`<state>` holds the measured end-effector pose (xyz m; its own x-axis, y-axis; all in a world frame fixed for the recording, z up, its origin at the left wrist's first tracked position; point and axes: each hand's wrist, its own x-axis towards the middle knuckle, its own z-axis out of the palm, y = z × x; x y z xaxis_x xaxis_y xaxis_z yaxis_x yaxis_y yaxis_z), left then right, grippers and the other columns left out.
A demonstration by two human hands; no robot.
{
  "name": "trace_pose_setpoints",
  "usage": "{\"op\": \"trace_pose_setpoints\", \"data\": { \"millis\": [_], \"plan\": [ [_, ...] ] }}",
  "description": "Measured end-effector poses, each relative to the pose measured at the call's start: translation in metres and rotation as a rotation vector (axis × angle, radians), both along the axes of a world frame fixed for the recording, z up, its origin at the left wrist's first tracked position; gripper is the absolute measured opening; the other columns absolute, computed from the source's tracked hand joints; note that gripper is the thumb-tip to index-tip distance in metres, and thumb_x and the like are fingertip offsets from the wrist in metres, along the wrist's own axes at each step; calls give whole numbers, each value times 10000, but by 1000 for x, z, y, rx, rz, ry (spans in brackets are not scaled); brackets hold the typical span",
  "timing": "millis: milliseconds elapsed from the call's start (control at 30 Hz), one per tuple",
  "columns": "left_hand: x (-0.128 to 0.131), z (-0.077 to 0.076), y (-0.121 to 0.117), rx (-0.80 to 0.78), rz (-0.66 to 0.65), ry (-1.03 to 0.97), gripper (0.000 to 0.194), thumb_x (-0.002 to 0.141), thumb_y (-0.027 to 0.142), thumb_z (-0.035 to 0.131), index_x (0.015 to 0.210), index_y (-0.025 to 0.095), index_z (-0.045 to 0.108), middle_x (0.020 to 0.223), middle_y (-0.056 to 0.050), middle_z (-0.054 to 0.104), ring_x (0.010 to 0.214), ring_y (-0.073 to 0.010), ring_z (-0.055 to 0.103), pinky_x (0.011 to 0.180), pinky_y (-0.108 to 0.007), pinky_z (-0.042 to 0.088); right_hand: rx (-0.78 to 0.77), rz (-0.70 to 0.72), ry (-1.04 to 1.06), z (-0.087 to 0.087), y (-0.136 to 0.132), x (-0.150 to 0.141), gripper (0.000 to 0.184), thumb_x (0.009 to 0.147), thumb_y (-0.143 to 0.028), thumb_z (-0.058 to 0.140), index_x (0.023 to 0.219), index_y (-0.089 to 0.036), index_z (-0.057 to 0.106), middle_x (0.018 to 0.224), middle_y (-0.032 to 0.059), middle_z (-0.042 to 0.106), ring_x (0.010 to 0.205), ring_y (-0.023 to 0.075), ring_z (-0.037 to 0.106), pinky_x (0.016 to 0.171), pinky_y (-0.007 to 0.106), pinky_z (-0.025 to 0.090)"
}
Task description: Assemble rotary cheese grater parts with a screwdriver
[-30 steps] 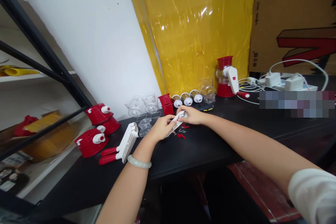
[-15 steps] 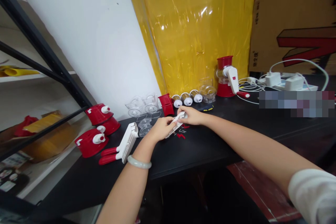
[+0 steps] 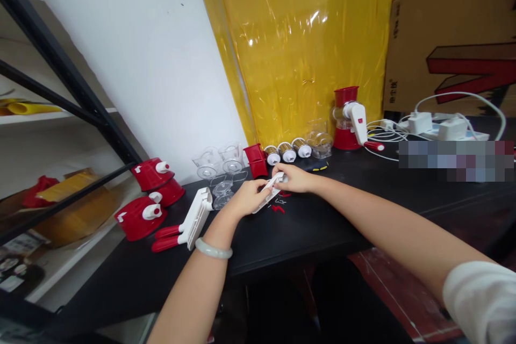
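Over the black table, both hands grip a white crank handle (image 3: 264, 202) like those lying to the left. My left hand (image 3: 245, 198) is closed round its lower part, a pale bangle on the wrist. At its upper end, my right hand (image 3: 297, 178) has its fingers closed on the piece and hides part of it. Small red plastic pieces (image 3: 278, 208) and several small metal pins or screws (image 3: 281, 201) lie on the table just below the right hand. Left of my left hand rest white crank handles (image 3: 196, 219) with red grips, side by side.
Red bases (image 3: 141, 219) stand at the left. Clear plastic parts (image 3: 223, 193), a red hopper (image 3: 255, 160) and grater drums (image 3: 287, 152) line the back. Further right stand an assembled rotary grater (image 3: 346, 118) and a power strip (image 3: 439, 130) with cables.
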<state>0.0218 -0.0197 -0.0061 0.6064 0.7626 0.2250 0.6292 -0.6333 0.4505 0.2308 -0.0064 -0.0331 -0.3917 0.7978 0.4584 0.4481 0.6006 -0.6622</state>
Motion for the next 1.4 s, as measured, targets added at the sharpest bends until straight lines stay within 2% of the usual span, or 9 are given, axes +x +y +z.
{"op": "trace_pose_setpoints", "data": {
  "millis": [300,533,733,833,900,1033,1200,1300,1400],
  "plan": [
    [0,2,-6,-41,-12,35,373,854,433,539,1067,190,726,935,-37,743,815,-222,655,703,-277,437,-10,-3,-31,3,-4,-2,223,689,-194,647,879,-184,531,820,9,609,737,151,562,654,254,422],
    [1,4,-10,-52,-65,24,304,832,324,563,1068,204,714,905,-4,730,797,-193,644,711,-259,434,-6,-15,-43,5,-8,-3,218,689,-184,648,879,-183,541,835,10,622,743,148,565,659,252,420],
    [3,6,-10,151,-87,29,224,837,344,575,887,187,728,903,-60,670,874,-211,615,815,-297,444,5,30,8,7,-7,-3,213,701,-195,653,880,-182,539,814,3,602,728,145,551,659,261,425],
    [6,9,-17,174,-57,5,211,831,312,579,923,187,721,922,-63,673,871,-208,615,806,-300,446,62,40,73,9,-6,-2,250,714,-238,675,916,-186,537,855,13,596,775,159,561,712,291,448],
    [7,15,-23,157,-20,-11,222,833,296,566,965,186,706,881,-46,688,782,-192,616,727,-288,442,107,42,157,10,-6,-2,379,704,-299,720,1010,-191,523,958,36,592,863,177,574,779,322,464],
    [-9,42,-34,208,126,-44,284,864,340,520,1050,190,672,799,-36,694,674,-187,608,630,-277,415,24,40,310,12,-4,-1,613,698,-447,739,1173,-214,429,1081,62,537,853,162,578,745,320,492],
    [-69,82,-29,488,712,133,405,891,446,447,1172,198,601,892,-90,704,787,-275,642,643,-313,429,18,1,328,13,0,2,431,839,-482,565,1146,-209,438,967,30,504,737,127,541,730,321,482],
    [-105,85,-16,449,872,337,396,890,441,423,1117,170,603,974,-147,701,913,-331,651,707,-351,463,30,-8,296,12,1,2,393,846,-464,556,1125,-204,462,933,25,514,717,128,537,706,318,478],
    [-130,71,-4,339,954,460,427,900,441,387,1133,146,587,1029,-195,691,935,-363,659,750,-406,484,41,-2,240,12,-1,1,334,831,-430,574,1057,-196,497,835,5,523,662,129,519,658,310,464]
  ]
}}
